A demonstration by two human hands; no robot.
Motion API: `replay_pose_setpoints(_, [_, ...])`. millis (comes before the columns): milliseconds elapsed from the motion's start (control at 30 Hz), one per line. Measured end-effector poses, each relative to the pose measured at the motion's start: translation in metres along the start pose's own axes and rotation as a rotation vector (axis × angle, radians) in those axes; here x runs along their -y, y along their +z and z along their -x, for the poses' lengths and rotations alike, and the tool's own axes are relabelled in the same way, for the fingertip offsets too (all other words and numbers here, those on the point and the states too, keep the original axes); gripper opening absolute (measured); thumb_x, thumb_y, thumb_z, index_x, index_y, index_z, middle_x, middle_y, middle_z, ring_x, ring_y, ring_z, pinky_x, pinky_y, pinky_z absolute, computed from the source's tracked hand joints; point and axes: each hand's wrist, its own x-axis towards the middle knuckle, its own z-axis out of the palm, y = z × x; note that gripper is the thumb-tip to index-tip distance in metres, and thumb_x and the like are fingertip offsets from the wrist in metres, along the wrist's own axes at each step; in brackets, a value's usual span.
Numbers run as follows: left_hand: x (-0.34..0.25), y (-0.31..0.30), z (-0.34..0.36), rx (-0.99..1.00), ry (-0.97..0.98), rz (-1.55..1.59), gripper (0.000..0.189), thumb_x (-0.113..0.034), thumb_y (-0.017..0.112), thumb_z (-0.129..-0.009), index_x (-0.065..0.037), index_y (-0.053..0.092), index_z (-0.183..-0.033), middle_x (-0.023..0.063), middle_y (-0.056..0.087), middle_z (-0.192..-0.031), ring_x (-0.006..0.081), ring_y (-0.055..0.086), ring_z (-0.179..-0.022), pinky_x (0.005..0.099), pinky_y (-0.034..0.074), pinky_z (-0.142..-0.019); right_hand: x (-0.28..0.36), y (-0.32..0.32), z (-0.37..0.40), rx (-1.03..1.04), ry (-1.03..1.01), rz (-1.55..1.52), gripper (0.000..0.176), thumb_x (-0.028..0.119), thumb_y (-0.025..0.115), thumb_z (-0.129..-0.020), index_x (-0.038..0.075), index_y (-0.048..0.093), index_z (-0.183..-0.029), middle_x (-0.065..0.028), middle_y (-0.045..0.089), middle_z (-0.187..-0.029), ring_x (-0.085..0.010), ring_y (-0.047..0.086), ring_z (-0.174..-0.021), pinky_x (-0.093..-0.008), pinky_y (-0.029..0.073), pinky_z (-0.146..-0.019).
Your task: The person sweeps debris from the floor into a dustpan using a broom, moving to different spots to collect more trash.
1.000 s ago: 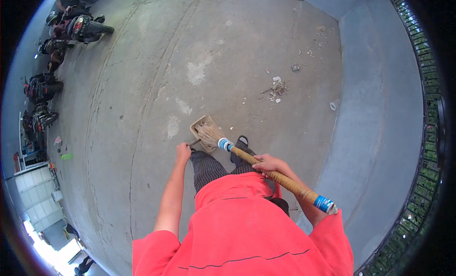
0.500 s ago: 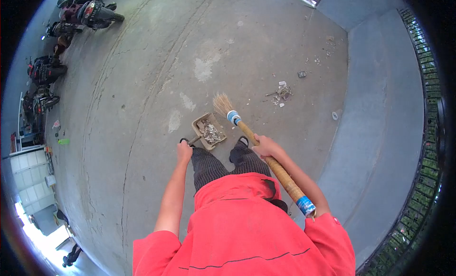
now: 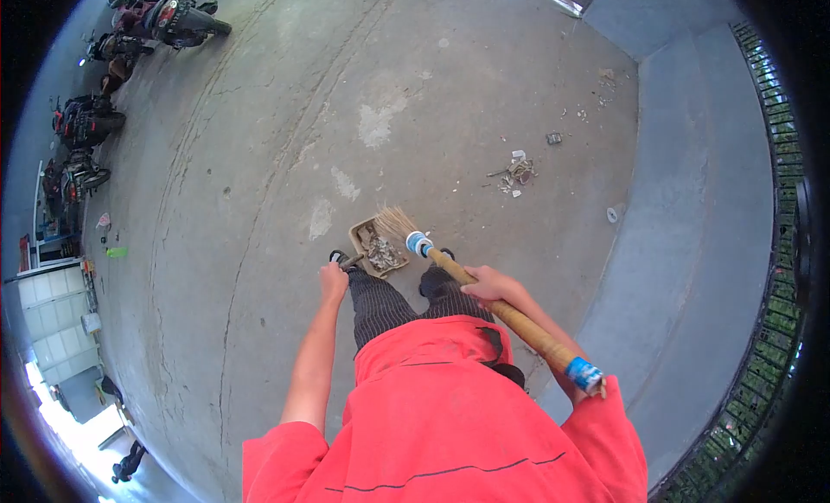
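My left hand is closed round the short handle of a tan dustpan, which sits in front of my feet with grey and whitish debris in it. A broom with a long tan handle, banded in blue and white tape near the bristles and at the top end, slants across my right side. My right hand grips its handle partway along. The straw bristles overlap the dustpan's right rim in this view.
A small heap of litter lies ahead to the right, near a dark crumpled piece and a white round scrap. Motorcycles line the left. A grey wall runs along the right. Far lower left, a person is visible.
The broom's bristle end has come down and toward the dustpan, now overlapping its rim. Its top end has swung down and to the right, and my right hand has shifted slightly. The dustpan stays nearly in place.
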Motion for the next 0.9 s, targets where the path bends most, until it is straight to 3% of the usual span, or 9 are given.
replay_pose_setpoints(133, [0.006, -0.003, -0.004, -0.013, -0.021, 0.047, 0.013, -0.004, 0.054, -0.070, 0.004, 0.062, -0.075, 0.0269, 0.059, -0.074, 0.0415, 0.058, -0.076, 0.0486, 0.045, -0.070, -0.006, -0.006, 0.053, -0.055, 0.068, -0.244, 0.039, 0.017, 0.055, -0.083, 0.003, 0.044, -0.118, -0.0026, 0.050, -0.065, -0.0119, 0.048, -0.044, -0.0279, 0.044, -0.039])
replay_pose_setpoints(200, [0.009, -0.002, -0.007, 0.015, -0.021, 0.044, 0.013, -0.004, 0.054, -0.070, 0.004, 0.063, -0.075, 0.0267, 0.059, -0.074, 0.0416, 0.058, -0.076, 0.0483, 0.045, -0.071, -0.020, -0.010, 0.067, -0.187, 0.115, -0.320, 0.038, 0.021, 0.057, -0.082, 0.002, 0.048, -0.114, -0.0036, 0.053, -0.066, -0.0124, 0.051, -0.047, -0.0280, 0.045, -0.040])
replay_pose_setpoints(467, [0.007, -0.016, -0.012, 0.010, 0.010, -0.013, 0.015, -0.005, 0.055, -0.073, 0.002, 0.065, -0.081, 0.0250, 0.061, -0.078, 0.0396, 0.059, -0.079, 0.0461, 0.046, -0.072, -0.068, -0.049, 0.069, -0.449, 0.213, -0.371, 0.031, 0.022, 0.058, -0.081, -0.001, 0.051, -0.101, -0.0057, 0.051, -0.066, -0.0150, 0.051, -0.044, -0.0300, 0.044, -0.038])
replay_pose_setpoints(633, [0.018, -0.009, -0.018, 0.006, -0.021, 0.007, 0.014, -0.007, 0.057, -0.073, 0.001, 0.065, -0.081, 0.0247, 0.061, -0.080, 0.0393, 0.059, -0.079, 0.0457, 0.046, -0.072, -0.114, -0.069, 0.039, -0.604, 0.345, -0.243, 0.026, 0.017, 0.059, -0.079, -0.003, 0.051, -0.094, -0.0072, 0.053, -0.066, -0.0179, 0.054, -0.046, -0.0319, 0.045, -0.039])
replay_pose_setpoints(767, [0.012, -0.002, -0.024, 0.020, -0.007, 0.000, 0.015, -0.008, 0.058, -0.074, 0.001, 0.065, -0.083, 0.0248, 0.061, -0.081, 0.0391, 0.059, -0.081, 0.0451, 0.046, -0.073, -0.129, -0.071, 0.018, -0.608, 0.419, -0.123, 0.026, 0.015, 0.060, -0.077, -0.006, 0.052, -0.090, -0.0095, 0.056, -0.064, -0.0199, 0.057, -0.048, -0.0336, 0.046, -0.041])
replay_pose_setpoints(900, [-0.005, -0.009, -0.035, 0.094, 0.010, -0.015, 0.017, -0.009, 0.058, -0.074, 0.001, 0.065, -0.086, 0.0250, 0.061, -0.083, 0.0386, 0.058, -0.083, 0.0443, 0.046, -0.075, -0.101, -0.046, 0.015, -0.456, 0.362, -0.060, 0.025, 0.012, 0.059, -0.074, -0.008, 0.054, -0.088, -0.0121, 0.058, -0.063, -0.0215, 0.059, -0.049, -0.0349, 0.048, -0.044])
